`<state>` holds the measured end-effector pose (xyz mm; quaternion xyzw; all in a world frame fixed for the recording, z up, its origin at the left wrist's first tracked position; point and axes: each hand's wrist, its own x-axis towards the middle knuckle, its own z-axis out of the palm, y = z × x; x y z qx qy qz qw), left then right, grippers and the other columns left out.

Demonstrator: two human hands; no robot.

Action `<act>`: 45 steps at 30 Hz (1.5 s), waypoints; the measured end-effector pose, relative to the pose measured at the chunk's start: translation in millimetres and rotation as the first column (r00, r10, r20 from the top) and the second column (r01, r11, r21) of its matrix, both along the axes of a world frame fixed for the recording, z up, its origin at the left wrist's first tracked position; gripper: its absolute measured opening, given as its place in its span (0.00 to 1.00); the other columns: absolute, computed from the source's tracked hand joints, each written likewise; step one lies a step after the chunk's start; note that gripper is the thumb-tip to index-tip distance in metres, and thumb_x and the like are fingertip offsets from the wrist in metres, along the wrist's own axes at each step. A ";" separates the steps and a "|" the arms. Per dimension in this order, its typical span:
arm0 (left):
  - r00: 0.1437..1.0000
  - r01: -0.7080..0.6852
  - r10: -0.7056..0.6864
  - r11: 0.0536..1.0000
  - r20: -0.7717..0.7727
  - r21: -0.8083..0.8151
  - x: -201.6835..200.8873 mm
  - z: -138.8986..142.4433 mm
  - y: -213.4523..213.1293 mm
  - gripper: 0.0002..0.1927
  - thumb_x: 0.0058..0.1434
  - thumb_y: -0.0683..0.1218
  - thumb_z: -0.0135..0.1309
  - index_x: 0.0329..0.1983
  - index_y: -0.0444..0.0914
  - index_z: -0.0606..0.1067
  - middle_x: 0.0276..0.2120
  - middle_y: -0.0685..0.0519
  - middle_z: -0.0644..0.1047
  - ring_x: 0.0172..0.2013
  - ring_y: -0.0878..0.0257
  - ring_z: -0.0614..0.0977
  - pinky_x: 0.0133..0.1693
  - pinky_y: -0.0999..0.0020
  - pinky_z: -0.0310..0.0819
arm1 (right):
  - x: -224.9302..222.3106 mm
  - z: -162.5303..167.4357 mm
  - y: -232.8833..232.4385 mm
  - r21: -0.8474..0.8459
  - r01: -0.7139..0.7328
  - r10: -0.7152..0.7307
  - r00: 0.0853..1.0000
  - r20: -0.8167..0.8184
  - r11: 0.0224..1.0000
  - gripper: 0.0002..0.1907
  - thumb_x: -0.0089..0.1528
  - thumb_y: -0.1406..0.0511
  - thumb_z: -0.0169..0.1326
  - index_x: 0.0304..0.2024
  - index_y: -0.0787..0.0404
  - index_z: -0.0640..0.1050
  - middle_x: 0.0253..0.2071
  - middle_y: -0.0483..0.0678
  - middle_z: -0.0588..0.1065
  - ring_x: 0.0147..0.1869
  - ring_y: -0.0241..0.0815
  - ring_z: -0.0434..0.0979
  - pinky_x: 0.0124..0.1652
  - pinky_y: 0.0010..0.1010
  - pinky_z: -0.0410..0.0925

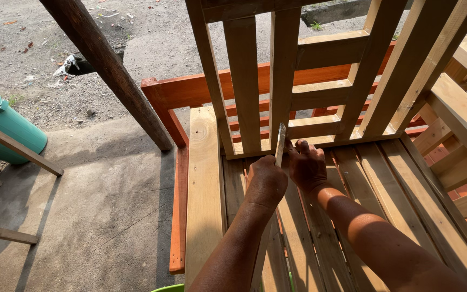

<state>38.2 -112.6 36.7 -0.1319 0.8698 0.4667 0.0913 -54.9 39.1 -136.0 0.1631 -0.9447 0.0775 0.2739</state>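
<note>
Nearby, teal bin (7, 127); dark contents

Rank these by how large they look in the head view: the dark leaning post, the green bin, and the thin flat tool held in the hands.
1. Dark leaning post, largest.
2. Green bin, partly cut off by the frame edge.
3. Thin flat tool, smallest, though nearest the camera, gripped by left hand and right hand.

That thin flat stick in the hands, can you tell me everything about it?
The thin flat pale stick looks like a narrow strip, light in colour, standing almost upright and leaning slightly right. The left hand grips its lower end; the right hand touches beside it. Its top rests against an unpainted wooden slat. Its material is unclear.
</note>
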 end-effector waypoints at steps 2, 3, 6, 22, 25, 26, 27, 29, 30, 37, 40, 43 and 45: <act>1.000 0.007 -0.007 1.000 0.004 -0.012 0.6 1.4 0.0 0.11 0.66 0.42 0.44 0.39 0.35 0.78 0.35 0.41 0.81 0.37 0.52 0.85 0.44 0.52 0.79 | -1.7 11.2 -1.2 0.022 0.046 -0.046 0.999 -0.003 0.999 0.44 0.57 0.65 0.56 0.75 0.42 0.61 0.54 0.53 0.69 0.51 0.52 0.75 0.49 0.50 0.65; 1.000 0.010 -0.010 1.000 0.007 -0.019 0.5 1.9 -0.3 0.11 0.66 0.42 0.45 0.39 0.35 0.78 0.35 0.41 0.81 0.37 0.51 0.85 0.44 0.51 0.79 | -3.9 16.2 -2.3 0.033 0.069 -0.069 0.998 -0.005 0.997 0.47 0.55 0.66 0.56 0.77 0.41 0.58 0.55 0.54 0.69 0.50 0.52 0.75 0.49 0.50 0.65; 1.000 0.008 -0.008 1.000 0.017 -0.012 0.9 1.0 -1.4 0.11 0.66 0.42 0.44 0.39 0.35 0.78 0.35 0.40 0.82 0.38 0.51 0.85 0.44 0.51 0.78 | -9.3 25.0 -4.5 0.132 0.131 -0.141 0.988 0.069 0.983 0.45 0.59 0.63 0.57 0.77 0.36 0.57 0.54 0.55 0.67 0.48 0.53 0.75 0.49 0.52 0.64; 0.999 0.014 -0.017 0.999 -0.049 -0.047 -1.5 -6.2 -1.5 0.10 0.65 0.42 0.46 0.38 0.35 0.78 0.36 0.39 0.81 0.39 0.48 0.85 0.44 0.50 0.78 | 0.3 -9.4 8.7 0.067 0.067 -0.069 0.997 0.032 0.995 0.25 0.62 0.61 0.53 0.63 0.46 0.74 0.55 0.60 0.71 0.45 0.57 0.77 0.48 0.51 0.62; 0.999 0.013 -0.016 0.998 -0.045 -0.063 -1.1 -4.1 0.0 0.10 0.66 0.42 0.46 0.37 0.34 0.78 0.36 0.39 0.81 0.39 0.49 0.84 0.44 0.50 0.78 | -2.3 -9.1 6.6 0.022 0.114 -0.116 0.983 0.140 0.993 0.17 0.63 0.60 0.53 0.55 0.54 0.78 0.54 0.58 0.71 0.50 0.56 0.77 0.53 0.51 0.61; 0.998 0.016 -0.019 0.998 -0.052 -0.062 -0.8 -3.4 0.1 0.10 0.66 0.42 0.45 0.37 0.34 0.78 0.35 0.39 0.81 0.38 0.49 0.85 0.44 0.50 0.78 | -5.3 -6.9 3.0 0.085 0.139 -0.155 0.959 0.235 0.987 0.15 0.64 0.60 0.54 0.52 0.54 0.79 0.55 0.57 0.70 0.50 0.55 0.77 0.55 0.51 0.61; 0.998 0.019 -0.023 0.998 -0.058 -0.063 -0.6 -2.7 -0.3 0.11 0.66 0.42 0.45 0.37 0.33 0.77 0.35 0.39 0.81 0.38 0.49 0.85 0.43 0.50 0.78 | -7.6 -3.9 -1.0 0.148 0.157 -0.198 0.924 0.327 0.976 0.13 0.64 0.59 0.54 0.49 0.54 0.80 0.55 0.57 0.70 0.51 0.54 0.77 0.56 0.52 0.61; 0.999 0.029 -0.032 0.998 -0.043 -0.059 -0.2 -1.6 -0.8 0.10 0.66 0.42 0.45 0.37 0.34 0.77 0.34 0.39 0.81 0.37 0.49 0.85 0.42 0.50 0.79 | -10.8 3.7 -11.2 0.126 0.164 -0.204 0.869 0.450 0.978 0.15 0.65 0.58 0.53 0.53 0.51 0.79 0.53 0.55 0.71 0.54 0.52 0.77 0.63 0.56 0.58; 0.999 0.032 -0.034 0.998 -0.036 -0.058 0.3 -1.3 -1.6 0.10 0.66 0.42 0.44 0.37 0.34 0.77 0.34 0.39 0.81 0.36 0.49 0.85 0.41 0.49 0.79 | -10.9 7.5 -16.3 0.115 0.168 -0.203 0.836 0.509 0.979 0.16 0.66 0.58 0.52 0.54 0.49 0.79 0.52 0.54 0.72 0.55 0.51 0.77 0.67 0.58 0.56; 0.996 0.033 -0.038 0.997 -0.082 -0.063 -1.6 -7.8 -1.2 0.10 0.65 0.41 0.45 0.36 0.33 0.77 0.34 0.39 0.81 0.37 0.49 0.84 0.42 0.49 0.78 | -4.7 7.0 -10.8 -0.217 0.112 0.028 0.833 0.552 0.970 0.25 0.69 0.54 0.40 0.69 0.38 0.66 0.50 0.54 0.75 0.54 0.57 0.76 0.59 0.59 0.57; 0.996 0.028 -0.034 0.997 -0.082 -0.069 -4.0 -11.3 0.0 0.10 0.65 0.42 0.45 0.36 0.34 0.77 0.35 0.39 0.81 0.37 0.49 0.84 0.43 0.49 0.78 | -2.9 -10.6 6.0 -0.087 0.075 -0.040 0.936 0.350 0.993 0.21 0.64 0.57 0.49 0.61 0.38 0.73 0.51 0.57 0.74 0.50 0.57 0.77 0.52 0.49 0.67; 0.997 0.031 -0.035 0.998 -0.064 -0.062 -3.2 -12.1 -0.6 0.10 0.66 0.42 0.45 0.36 0.34 0.77 0.34 0.40 0.81 0.37 0.51 0.85 0.42 0.50 0.79 | -10.9 -22.7 3.7 -0.035 0.193 -0.159 0.885 0.438 0.981 0.17 0.63 0.53 0.54 0.53 0.45 0.75 0.50 0.55 0.75 0.50 0.53 0.78 0.53 0.45 0.70; 0.998 0.038 -0.039 0.999 -0.048 -0.034 -2.8 -10.8 -1.3 0.09 0.66 0.42 0.46 0.36 0.34 0.76 0.33 0.40 0.81 0.36 0.52 0.85 0.41 0.51 0.81 | -16.5 -24.8 -4.9 -0.035 0.153 -0.108 0.825 0.555 0.988 0.26 0.63 0.54 0.54 0.64 0.42 0.72 0.48 0.51 0.77 0.53 0.50 0.78 0.52 0.42 0.72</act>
